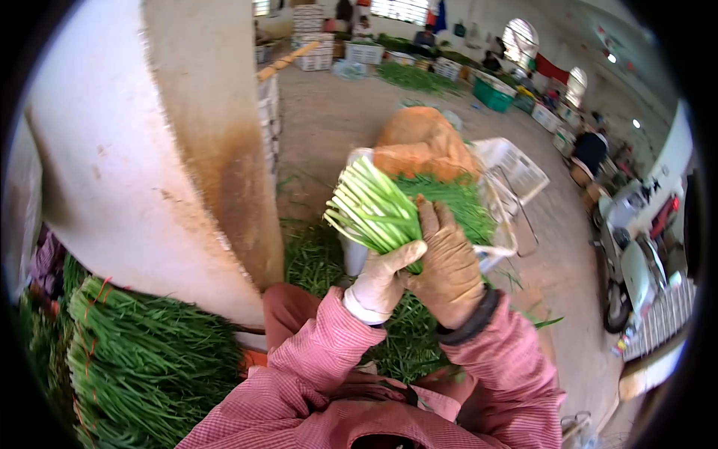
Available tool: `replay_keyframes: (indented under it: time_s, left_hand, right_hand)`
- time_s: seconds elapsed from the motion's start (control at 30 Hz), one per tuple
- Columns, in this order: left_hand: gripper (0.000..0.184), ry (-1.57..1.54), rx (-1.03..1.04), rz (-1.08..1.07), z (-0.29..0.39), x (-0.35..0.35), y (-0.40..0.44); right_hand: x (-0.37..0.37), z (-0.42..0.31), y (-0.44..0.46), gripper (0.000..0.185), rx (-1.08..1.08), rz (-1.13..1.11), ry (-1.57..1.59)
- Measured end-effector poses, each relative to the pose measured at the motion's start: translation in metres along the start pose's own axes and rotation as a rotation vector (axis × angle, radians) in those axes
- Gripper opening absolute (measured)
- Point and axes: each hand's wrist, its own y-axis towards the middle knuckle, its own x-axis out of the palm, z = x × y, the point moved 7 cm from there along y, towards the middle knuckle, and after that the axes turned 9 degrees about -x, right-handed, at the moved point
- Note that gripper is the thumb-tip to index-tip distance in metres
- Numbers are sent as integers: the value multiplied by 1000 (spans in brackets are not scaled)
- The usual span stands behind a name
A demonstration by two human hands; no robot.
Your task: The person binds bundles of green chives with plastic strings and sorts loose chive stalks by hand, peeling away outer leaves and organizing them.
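In front of my chest I hold a bunch of chives [376,208], its pale stem ends up and to the left. My left hand [380,283], in a whitish glove, is closed round the lower part of the bunch with the thumb across it. My right hand [447,266], in a brown stained glove, presses against the bunch's right side, fingers pointing up. The leafy ends are mostly hidden behind my hands. Just beyond them, a white crate [509,236] holds loose green chives [452,206] and an orange cloth or sack [426,142].
Tied chive bundles [153,363] are piled at lower left beside a stained pillar [217,135]. Loose leaves [314,258] lie below my hands. A second white crate [516,168] stands behind. A scooter [636,262] is at right; people, crates and a green tub [492,96] are farther back.
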Motion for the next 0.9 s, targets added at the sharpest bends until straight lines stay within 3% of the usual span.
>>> replay_keyframes:
  time_s: [0.07, 0.1, 0.13, 0.27, 0.3, 0.33, 0.37, 0.43, 0.47, 0.5, 0.6, 0.63, 0.67, 0.73, 0.77, 0.83, 0.87, 0.9]
  left_hand:
    - [45, -33, -21, 59, -20, 25, 2]
    - [35, -89, -246, 95, -49, 18, 4]
    - [35, -97, -283, 80, -61, 22, 1]
    - [34, -57, -578, 146, -131, -7, -29]
    - [31, -63, -672, 212, -154, -30, -43]
    - [26, -9, -814, 361, -174, -57, -63]
    - [23, -66, -947, 398, -197, -84, -81]
    - [18, 13, -974, 518, -209, -121, -110]
    - [17, 78, -1005, 585, -211, -136, -122]
    - [18, 130, -909, 593, -212, -147, -123]
    - [29, 441, -719, 507, -193, -137, -103]
    - [33, 508, -759, 510, -187, -131, -94]
    - [43, 460, -774, 624, -201, -178, -89]
    - [60, 226, -606, 297, -177, -139, -46]
    - [62, 310, -609, 238, -179, -139, -35]
    - [62, 427, -606, 167, -181, -133, -22]
    - [41, 585, -477, 265, -175, -129, -15]
    - [26, 370, -548, 339, -173, -131, -8]
  right_hand:
    - [-27, 11, -21, 97, 18, 18, -133]
    - [-33, 18, -30, 100, 91, -58, -172]
    - [-34, 26, -44, 100, 129, -64, -186]
    - [16, 62, -126, 107, 293, -1, 118]
    - [39, 65, -151, 108, 372, -12, 281]
    - [85, 67, -172, 108, 581, 101, 1037]
    - [130, 66, -196, 108, 881, 363, 1714]
    - [191, 43, -239, 86, 928, 97, 1886]
    - [230, 45, -260, 75, 828, 15, 1816]
    - [269, 47, -282, 65, 726, -56, 1741]
    - [296, 44, -300, 71, 917, 63, 2040]
    - [271, 47, -292, 63, 788, -108, 1524]
    - [245, 46, -279, 53, 695, -120, 1342]
    - [192, 42, -253, 36, 545, -131, 942]
    - [218, 50, -259, 32, 679, 17, 1244]
    - [248, 50, -272, 27, 971, 286, 2187]
    - [253, 49, -272, 25, 1183, 444, 2545]
    - [249, 43, -268, 25, 1151, 379, 2708]
